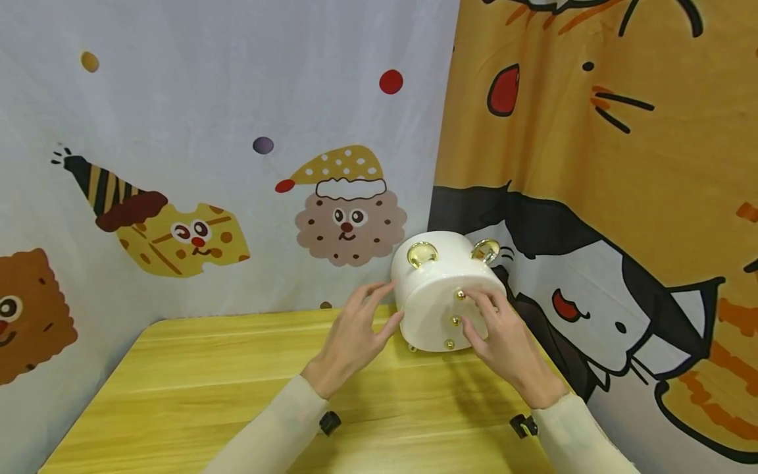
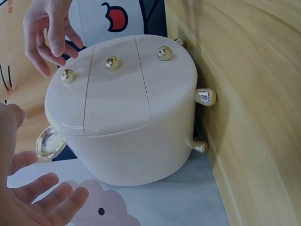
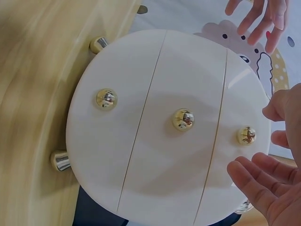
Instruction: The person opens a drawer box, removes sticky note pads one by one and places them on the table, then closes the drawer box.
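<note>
A white rounded drawer box (image 1: 423,309) stands on the table, its front split by two seams into three drawers with a round gold knob each. Gold ears sit on its top, and short gold feet (image 2: 205,97) are below. Beside the box's left side is my left hand (image 1: 355,326), fingers spread and slightly bent, holding nothing. My right hand (image 1: 506,339) hovers at the front's right, its loosely bent fingers near the top knob (image 3: 247,135). In the right wrist view, a gap shows between those fingertips and the knob. All the drawers look closed.
The yellow wood-grain table (image 1: 237,382) ends at the back against a pale cartoon-printed curtain (image 1: 207,79). An orange curtain (image 1: 545,151) with printed cats hangs close along the right side, just behind the box.
</note>
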Motion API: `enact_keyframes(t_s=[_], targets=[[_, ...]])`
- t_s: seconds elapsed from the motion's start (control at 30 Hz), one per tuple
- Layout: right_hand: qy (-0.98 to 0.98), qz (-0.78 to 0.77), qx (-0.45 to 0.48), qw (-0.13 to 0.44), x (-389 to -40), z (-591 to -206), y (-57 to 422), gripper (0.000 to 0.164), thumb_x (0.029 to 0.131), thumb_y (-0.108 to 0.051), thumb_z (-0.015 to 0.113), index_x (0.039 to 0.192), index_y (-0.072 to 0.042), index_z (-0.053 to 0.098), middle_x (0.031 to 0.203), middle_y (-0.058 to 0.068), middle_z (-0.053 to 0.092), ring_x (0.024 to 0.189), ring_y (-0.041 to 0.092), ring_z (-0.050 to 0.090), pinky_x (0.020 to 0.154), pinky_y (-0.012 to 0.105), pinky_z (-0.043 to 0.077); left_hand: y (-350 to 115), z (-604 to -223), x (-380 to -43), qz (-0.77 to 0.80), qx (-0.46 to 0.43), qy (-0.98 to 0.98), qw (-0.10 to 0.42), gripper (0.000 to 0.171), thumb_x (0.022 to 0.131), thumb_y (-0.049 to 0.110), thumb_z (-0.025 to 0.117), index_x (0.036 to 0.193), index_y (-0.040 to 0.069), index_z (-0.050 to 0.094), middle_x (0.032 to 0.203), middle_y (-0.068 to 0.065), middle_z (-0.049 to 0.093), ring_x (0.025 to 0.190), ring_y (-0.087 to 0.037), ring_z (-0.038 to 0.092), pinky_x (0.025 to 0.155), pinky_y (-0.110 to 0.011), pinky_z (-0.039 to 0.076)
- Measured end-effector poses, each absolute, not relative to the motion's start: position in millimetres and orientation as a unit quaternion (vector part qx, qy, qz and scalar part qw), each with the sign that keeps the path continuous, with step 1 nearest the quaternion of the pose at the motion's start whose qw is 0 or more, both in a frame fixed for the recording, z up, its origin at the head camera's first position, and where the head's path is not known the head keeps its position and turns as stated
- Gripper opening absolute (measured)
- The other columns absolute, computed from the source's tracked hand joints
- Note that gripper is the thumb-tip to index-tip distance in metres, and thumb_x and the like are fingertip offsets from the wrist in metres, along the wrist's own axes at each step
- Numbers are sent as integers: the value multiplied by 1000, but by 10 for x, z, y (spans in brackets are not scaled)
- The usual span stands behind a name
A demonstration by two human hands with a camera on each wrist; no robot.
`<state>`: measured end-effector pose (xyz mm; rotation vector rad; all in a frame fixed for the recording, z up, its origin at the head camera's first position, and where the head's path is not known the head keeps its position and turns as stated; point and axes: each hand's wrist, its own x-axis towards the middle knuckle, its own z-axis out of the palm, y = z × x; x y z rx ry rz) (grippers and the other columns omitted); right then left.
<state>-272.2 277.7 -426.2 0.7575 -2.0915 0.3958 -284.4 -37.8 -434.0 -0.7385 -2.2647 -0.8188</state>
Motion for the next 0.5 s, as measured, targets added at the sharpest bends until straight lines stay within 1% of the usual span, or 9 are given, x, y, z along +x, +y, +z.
enact_keyframes(t_s=[0.2, 0.33, 0.5], targets=[[-837, 159, 299, 431, -2735, -4244, 2762, 59, 89, 1, 94, 144, 1, 74, 130, 25, 70, 93, 31, 77, 72, 44, 70, -293, -4332, -2879, -324, -275, -856, 293, 59, 114, 36, 79, 165, 12, 65, 158, -16, 69, 140, -34, 73, 114, -46, 68], [-837, 164, 297, 430, -2755, -4250, 2756, 58, 89, 3, 93, 144, 1, 74, 130, 26, 69, 97, 34, 81, 76, 44, 73, -236, -4339, -2903, -340, -277, -851, 290, 58, 114, 34, 79, 165, 13, 64, 158, -16, 69, 140, -34, 74, 114, -45, 68], [-836, 168, 293, 431, -2772, -4255, 2751, 56, 90, 3, 93, 143, 2, 74, 129, 27, 69, 98, 35, 81, 76, 44, 73, -167, -4332, -2942, -352, -281, -845, 289, 57, 114, 33, 79, 166, 13, 64, 157, -17, 69, 138, -35, 75, 112, -44, 69]])
